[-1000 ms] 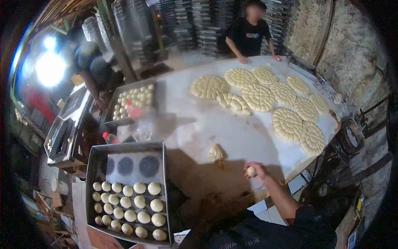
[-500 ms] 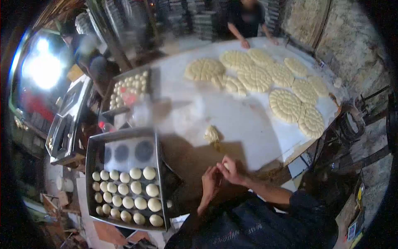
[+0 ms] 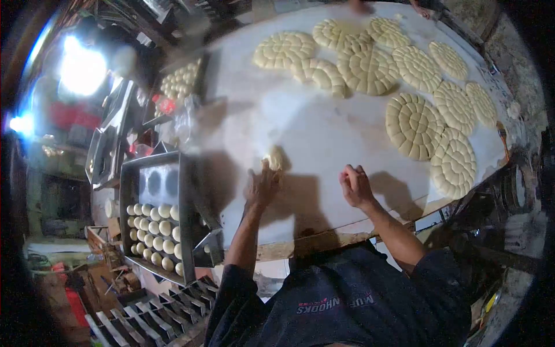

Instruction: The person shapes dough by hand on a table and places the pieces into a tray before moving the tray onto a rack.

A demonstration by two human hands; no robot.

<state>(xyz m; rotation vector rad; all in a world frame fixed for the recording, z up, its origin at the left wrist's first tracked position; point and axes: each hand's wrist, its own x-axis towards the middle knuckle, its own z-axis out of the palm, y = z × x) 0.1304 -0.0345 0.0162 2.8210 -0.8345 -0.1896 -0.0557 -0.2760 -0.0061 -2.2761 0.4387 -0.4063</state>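
My left hand [image 3: 262, 186] reaches over the pale table [image 3: 324, 139], its fingers touching a small creamy lump [image 3: 274, 159]. Its fingers are apart and partly cover the lump. To the right, my right hand [image 3: 355, 185] is raised over the table's near part with its fingers curled in; whether anything is inside cannot be made out. Farther right lie several flat round slabs of dough cut into pieces, such as one slab [image 3: 414, 126] and another [image 3: 454, 163]. A deep metal tray [image 3: 182, 214] at the left holds rows of round dough balls [image 3: 158, 243].
Behind the tray stand red-capped plastic bottles [image 3: 165, 104] and a second tray of dough balls [image 3: 180, 81]. Metal racks [image 3: 150, 318] lie low at the left. A bright lamp [image 3: 82, 66] shines at upper left. Another person's hand [image 3: 421, 10] shows at the table's far edge.
My hands, together before, have moved apart: the left forward to the creamy lump, the right to the right. The view has tilted down, leaving most of the other person out of frame.
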